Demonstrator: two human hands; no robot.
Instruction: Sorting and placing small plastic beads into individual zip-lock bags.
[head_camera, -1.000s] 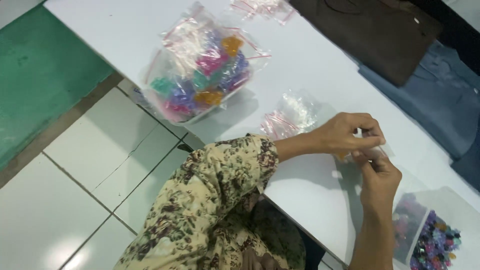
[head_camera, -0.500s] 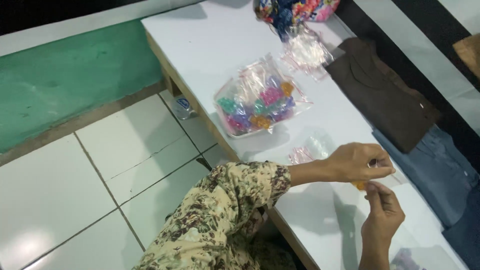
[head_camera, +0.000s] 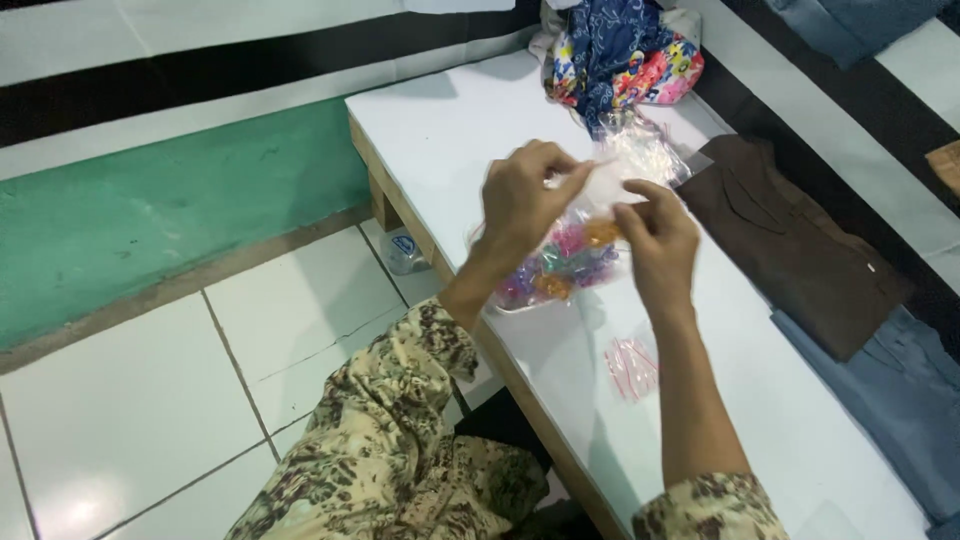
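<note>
Both hands (head_camera: 590, 215) pinch a clear bag (head_camera: 565, 262) of colourful clips.

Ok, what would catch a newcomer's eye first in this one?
Both hands, the left hand and the right hand, pinch a small clear bag above the white table. Beneath them lies a clear bag of colourful pieces, with bright patterned cloth at the table's far end.

Left hand (head_camera: 520, 200), right hand (head_camera: 660, 240) pinching small clear bag (head_camera: 610, 185) above white table (head_camera: 450, 130)
</note>
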